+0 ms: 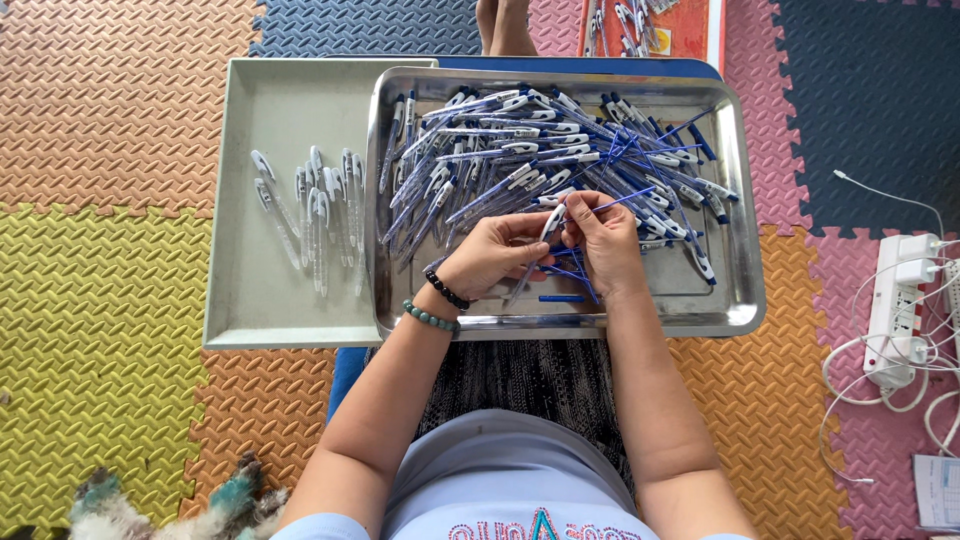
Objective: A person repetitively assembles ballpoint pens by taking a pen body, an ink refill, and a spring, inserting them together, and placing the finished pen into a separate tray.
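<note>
- A clear pen barrel with a white clip sits pinched in the fingers of the left hand, over the near part of the steel tray.
- The right hand pinches a thin blue refill whose near end meets the barrel's top.
- That steel tray holds one dense heap of pens and loose blue refills, too tangled to count; one short blue piece lies apart near its front rim.
- Just left, partly under it, a pale flat tray holds about ten clear barrels lying roughly parallel.
- Two bead bracelets circle the left wrist.
- A white power strip with cables lies well apart on the foam floor mats.
</note>
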